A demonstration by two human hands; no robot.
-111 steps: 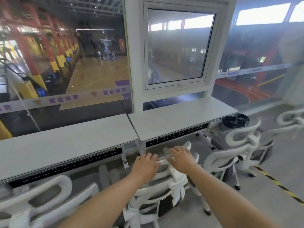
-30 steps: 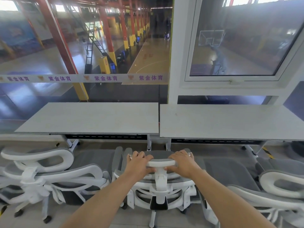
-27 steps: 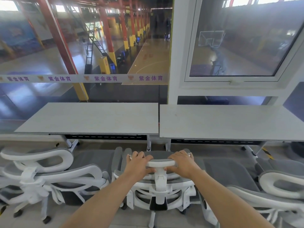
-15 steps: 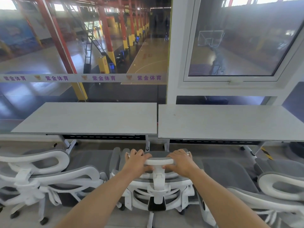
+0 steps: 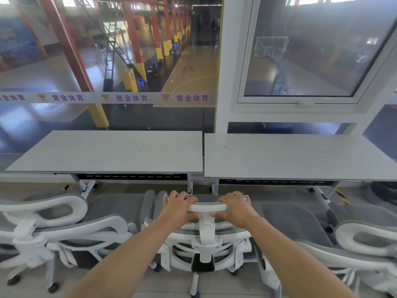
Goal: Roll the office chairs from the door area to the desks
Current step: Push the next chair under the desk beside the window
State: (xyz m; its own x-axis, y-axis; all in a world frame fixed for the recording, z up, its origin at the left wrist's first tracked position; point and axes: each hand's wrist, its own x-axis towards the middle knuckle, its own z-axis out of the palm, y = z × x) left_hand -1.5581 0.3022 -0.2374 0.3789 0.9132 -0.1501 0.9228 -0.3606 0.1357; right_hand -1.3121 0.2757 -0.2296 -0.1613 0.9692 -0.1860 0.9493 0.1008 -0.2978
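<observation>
Gripping the white headrest bar (image 5: pixel 207 207) of the middle office chair (image 5: pixel 206 244), the left hand (image 5: pixel 179 208) and right hand (image 5: pixel 235 208) sit on either side of the bar's centre post. Their fingers curl over its far edge and their thumbs tuck under the near edge. Straight beyond the knuckles, a narrow strip of pale floor (image 5: pixel 268 190) separates the chair's grey seat from the front edges of two desks. The seam between the left desk (image 5: pixel 111 151) and right desk (image 5: pixel 296 155) lies dead ahead of the grip, with white desk legs standing just past the fingertips. Left of the grip, a second chair (image 5: pixel 64 231) stands just beside the held one, their grey arm pads side by side. Right of the grip, a third chair (image 5: pixel 361 244) is equally near, so sideways room is tight. The desktops are flat, matte, pale grey rectangles with thin edges. All three chairs have glossy white moulded frames with looped openings, grey mesh panels and black castors (image 5: pixel 157 268). Behind the desks rises a glass wall (image 5: pixel 129 61) crossed by a frosted band of purple characters, and a white-framed window (image 5: pixel 311 50) sits above the right desk.
</observation>
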